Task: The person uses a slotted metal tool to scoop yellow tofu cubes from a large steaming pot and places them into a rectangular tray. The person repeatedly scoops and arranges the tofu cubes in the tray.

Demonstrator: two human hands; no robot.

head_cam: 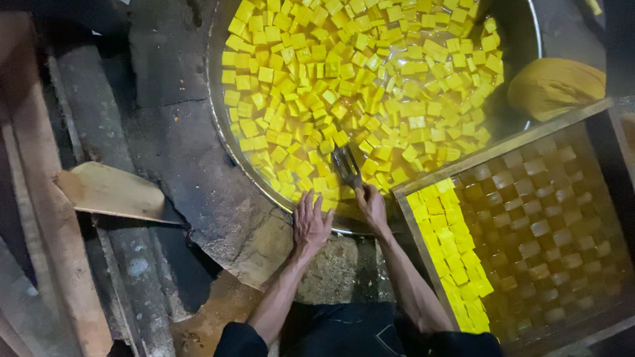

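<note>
Bright yellow tofu cubes (344,79) floated thickly in cloudy liquid, filling a wide metal basin (221,142) set into a rough stone surround. A wooden tray (503,149) at the right held rows of darker squares, with a strip of yellow cubes along its near edge. The right hand (370,205) was closed round the handle of a dark slotted utensil (346,166), probably a fork-like scoop, dipped among the cubes. The left hand (311,225) lay flat on the basin's rim, fingers spread, holding nothing.
</note>
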